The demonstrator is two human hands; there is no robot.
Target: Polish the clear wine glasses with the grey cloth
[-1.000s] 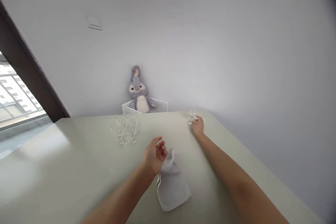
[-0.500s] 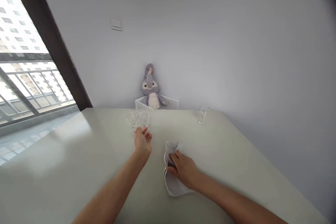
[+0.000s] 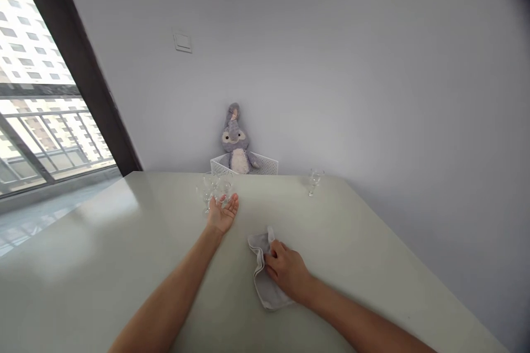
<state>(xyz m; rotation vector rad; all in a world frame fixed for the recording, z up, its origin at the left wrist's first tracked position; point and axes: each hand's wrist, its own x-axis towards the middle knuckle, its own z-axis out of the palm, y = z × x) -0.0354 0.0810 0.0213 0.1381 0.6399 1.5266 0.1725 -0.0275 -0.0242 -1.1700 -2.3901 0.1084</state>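
Observation:
A cluster of clear stemmed glasses (image 3: 207, 194) stands toward the back left of the table. Just in front of them, my left hand (image 3: 222, 217) is turned palm up with its fingers apart and holds nothing; whether a fingertip touches a glass I cannot tell. My right hand (image 3: 290, 273) presses down on a folded grey cloth (image 3: 269, 292) in the middle of the table, bunching it between thumb and fingers. Farther right, one more clear glass (image 3: 314, 179) stands apart near the table's back edge.
The pale, glossy table (image 3: 356, 265) fills the foreground. Behind its far edge, a white perforated basket (image 3: 268, 165) holds a grey plush toy (image 3: 239, 160). A wall runs along the back and right, and a window with a railing (image 3: 62, 143) lies left.
My left hand's fingers have opened out from a curl, with the palm turned up more. The cloth has become more bunched under my right hand. The view has shifted slightly.

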